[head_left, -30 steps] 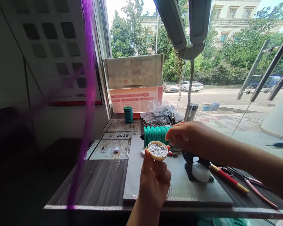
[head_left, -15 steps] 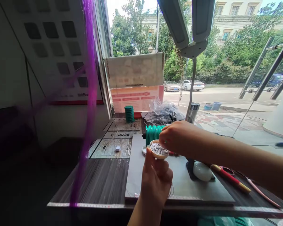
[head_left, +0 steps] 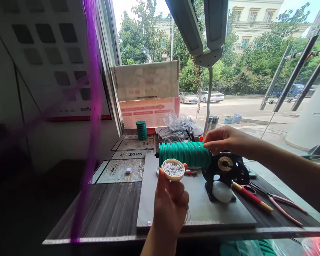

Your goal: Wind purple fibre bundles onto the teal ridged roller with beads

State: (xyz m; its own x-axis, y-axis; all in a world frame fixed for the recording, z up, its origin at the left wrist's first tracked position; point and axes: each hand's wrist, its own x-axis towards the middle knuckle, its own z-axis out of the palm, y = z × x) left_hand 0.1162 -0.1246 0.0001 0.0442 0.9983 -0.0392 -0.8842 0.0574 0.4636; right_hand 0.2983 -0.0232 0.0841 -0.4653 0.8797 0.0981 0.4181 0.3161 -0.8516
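Observation:
My left hand (head_left: 170, 204) grips a small round cup (head_left: 174, 179), thumb on its near left side and fingers curled under it. Tiny white beads (head_left: 173, 168) fill the cup. Just behind it lies a green ridged roll (head_left: 186, 153), horizontal on a black stand with a round dial (head_left: 225, 163); small white dots sit in rows along its top. At the roll's right end, my right hand (head_left: 226, 141) has thumb and forefinger pinched together against the top. Whatever is between those fingertips is too small to make out.
A grey board (head_left: 152, 199) carries the stand and a whitish rounded lump (head_left: 222, 192). To the right lie pink-handled pliers (head_left: 282, 202) and a red-and-gold stick (head_left: 253, 197). A stack of green spools (head_left: 141, 130) stands behind. Purple strands (head_left: 92, 106) hang at left; a lamp (head_left: 208, 57) overhangs.
My right hand has moved from over the bead cup to the roll's right end, uncovering the roll and the dial. My left hand still holds the cup. The whole view has shifted slightly.

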